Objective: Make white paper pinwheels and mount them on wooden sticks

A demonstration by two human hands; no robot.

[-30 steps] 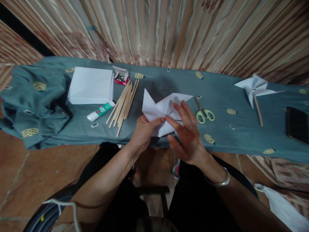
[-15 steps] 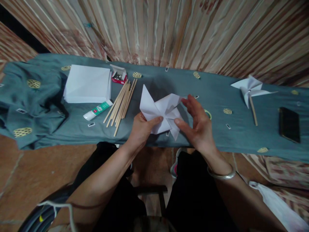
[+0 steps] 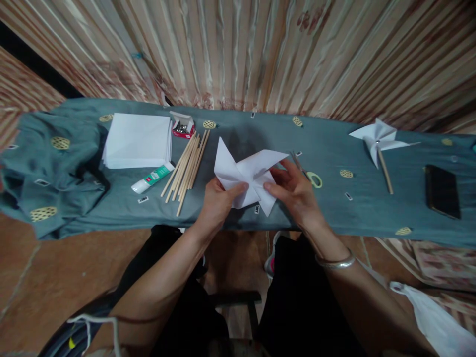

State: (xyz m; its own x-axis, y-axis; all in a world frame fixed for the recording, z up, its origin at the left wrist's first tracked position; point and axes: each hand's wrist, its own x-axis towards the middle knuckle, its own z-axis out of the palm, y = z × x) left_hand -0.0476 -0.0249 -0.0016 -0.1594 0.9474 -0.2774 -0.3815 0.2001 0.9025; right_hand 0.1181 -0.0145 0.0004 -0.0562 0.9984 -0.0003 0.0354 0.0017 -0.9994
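Both hands hold a white paper pinwheel [image 3: 250, 171] above the near part of the table. My left hand [image 3: 219, 201] pinches its left side, the thumb lying on the folds near the centre and the fingers hidden beneath. On the right side, my right hand [image 3: 295, 191] grips a blade between thumb and fingers. Scissors with pale green handles [image 3: 314, 180] lie just beyond my right hand, partly covered by it. A bundle of wooden sticks [image 3: 185, 168] rests left of the pinwheel.
To the left are a stack of white paper [image 3: 137, 140], a glue stick [image 3: 152, 177] and an open red box of metal pins [image 3: 182, 125]. Far right lie a finished pinwheel on a stick [image 3: 385, 171] and a black phone [image 3: 442, 192]. A pleated curtain [image 3: 230, 54] hangs behind the table.
My right hand has moved left and closed on the pinwheel's right side; its fingers were spread before. More of the scissors shows now. My left hand keeps its hold.
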